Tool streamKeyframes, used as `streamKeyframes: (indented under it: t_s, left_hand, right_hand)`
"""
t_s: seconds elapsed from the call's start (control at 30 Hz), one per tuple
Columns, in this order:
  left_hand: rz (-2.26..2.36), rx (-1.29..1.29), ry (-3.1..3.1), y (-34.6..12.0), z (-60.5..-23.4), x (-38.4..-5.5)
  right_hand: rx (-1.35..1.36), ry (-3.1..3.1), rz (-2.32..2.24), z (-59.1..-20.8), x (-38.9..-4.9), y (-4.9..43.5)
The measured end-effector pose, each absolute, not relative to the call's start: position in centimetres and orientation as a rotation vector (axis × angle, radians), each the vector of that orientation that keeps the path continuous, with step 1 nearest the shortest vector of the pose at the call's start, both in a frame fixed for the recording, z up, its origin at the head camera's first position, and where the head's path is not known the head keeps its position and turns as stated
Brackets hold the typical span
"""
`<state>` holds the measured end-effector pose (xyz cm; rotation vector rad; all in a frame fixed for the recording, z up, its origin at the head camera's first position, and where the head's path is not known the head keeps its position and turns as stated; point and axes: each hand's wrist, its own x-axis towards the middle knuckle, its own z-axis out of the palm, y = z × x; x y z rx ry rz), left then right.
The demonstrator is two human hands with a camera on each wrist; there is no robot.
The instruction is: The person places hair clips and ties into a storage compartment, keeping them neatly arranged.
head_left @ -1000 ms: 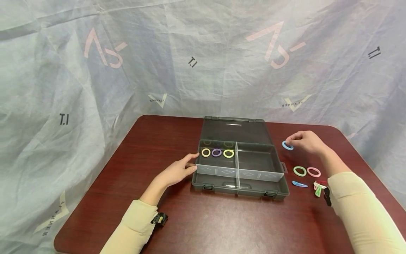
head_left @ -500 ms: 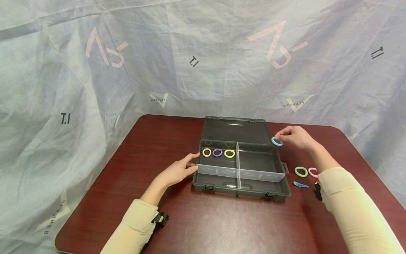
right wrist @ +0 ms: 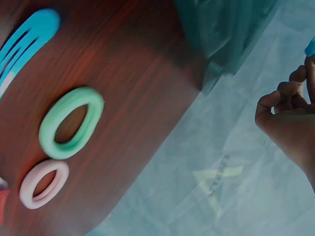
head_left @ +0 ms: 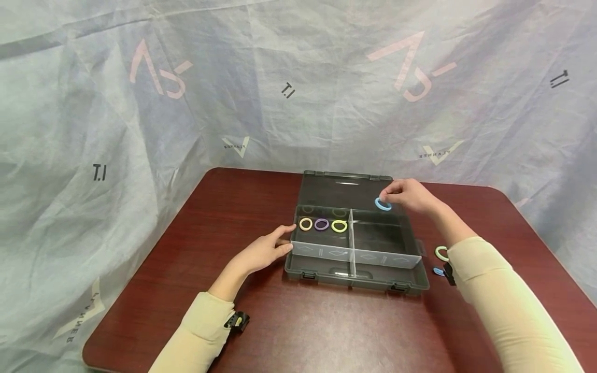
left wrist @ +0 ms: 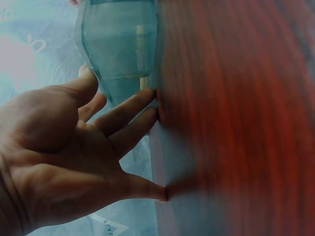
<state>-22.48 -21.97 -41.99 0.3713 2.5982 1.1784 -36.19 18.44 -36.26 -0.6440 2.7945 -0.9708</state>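
Hair tie (head_left: pixel 383 208), head view: blue, pinched by the right hand (head_left: pixel 407 195) over the far edge of the box (head_left: pixel 354 283); likely light, springy, best held by its rim. Left wrist view: left hand (left wrist: pixel 83 142), fingers spread, at the box's left edge. Right wrist view: only a sliver of it shows.

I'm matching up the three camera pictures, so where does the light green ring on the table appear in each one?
Head: right of the box, the green ring lies on the table, partly hidden by the right sleeve.
Left wrist: not in this picture.
Right wrist: left of centre, in full view, beside the pink ring.
Shared landmark: the box, right of centre in the head view, at the top in both wrist views.
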Motion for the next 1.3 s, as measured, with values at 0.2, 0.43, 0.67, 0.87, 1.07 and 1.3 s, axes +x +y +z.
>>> streamKeyframes:
  t_s: [0.2, 0.43, 0.67, 0.87, 1.07, 1.3]
  left_hand:
    - [1.18, 0.368, 2.601, -22.0, -41.9, -22.5]
    - [1.191, 0.386, 2.588, -22.0, -42.0, -22.5]
    - [1.192, 0.379, 2.591, -22.1, -42.1, -22.5]
    - [1.194, 0.369, 2.588, -22.0, -42.0, -22.4]
    - [1.194, 0.365, 2.591, -21.9, -41.9, -22.4]
    - [1.201, 0.372, 2.589, -22.0, -42.1, -22.5]
  right_hand:
    - [-0.716, 2.763, -1.002, -36.2, -36.5, 15.9]
    - [-0.755, 2.736, -1.011, -36.6, -37.0, 13.7]
    - [-0.799, 2.716, -1.029, -36.6, -37.4, 11.7]
    - [-0.836, 2.699, -1.031, -36.6, -37.4, 10.3]
    - [-0.845, 2.674, -1.052, -36.9, -37.3, 9.0]
    - [-0.898, 2.645, -1.053, -37.0, -37.1, 7.3]
